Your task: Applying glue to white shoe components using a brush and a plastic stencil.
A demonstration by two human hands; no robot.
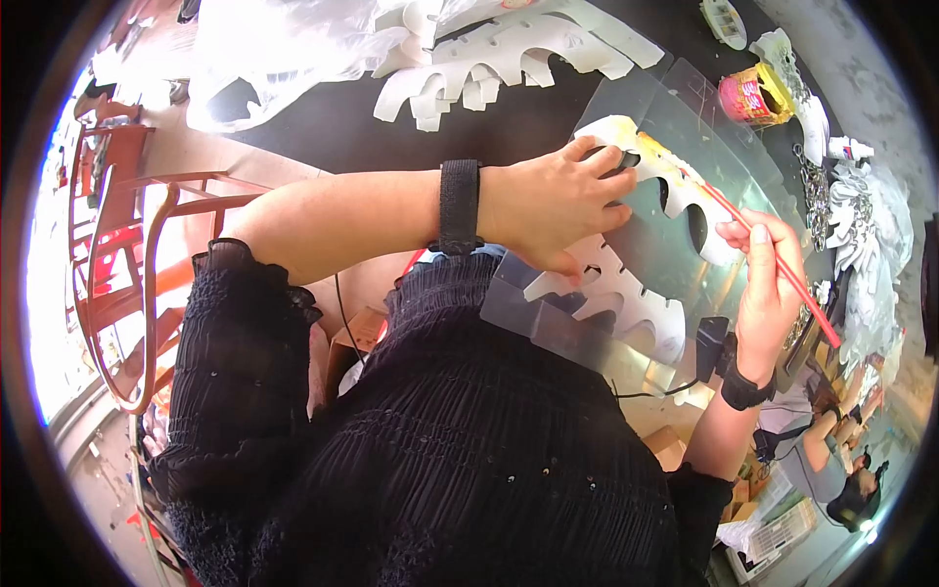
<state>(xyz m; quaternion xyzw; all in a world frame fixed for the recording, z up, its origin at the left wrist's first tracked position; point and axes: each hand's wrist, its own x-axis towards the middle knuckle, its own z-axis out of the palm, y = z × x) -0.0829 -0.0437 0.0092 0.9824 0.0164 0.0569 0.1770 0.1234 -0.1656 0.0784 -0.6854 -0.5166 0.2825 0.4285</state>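
My right hand point(768, 284) is closed around a thin red paintbrush point(726, 203), with its tip down on a white scalloped strip point(675, 191). Yellowish wet-looking patches show along that strip's upper part. Over the strip's left end stretches my left hand point(558, 201), its fingers apart and the fingertips on or just above the strip. A clear plastic sheet point(675, 235) lies beneath. Nearer my body, a second white scalloped strip point(646, 313) lies close to my left thumb.
At the far side lie several white scalloped strips point(518, 49) and a clear plastic bag point(284, 59). A red and yellow tub point(758, 95) stands far right, near metal chains point(814, 196). To the left is a wooden chair point(147, 264); another person point(831, 470) is at lower right.
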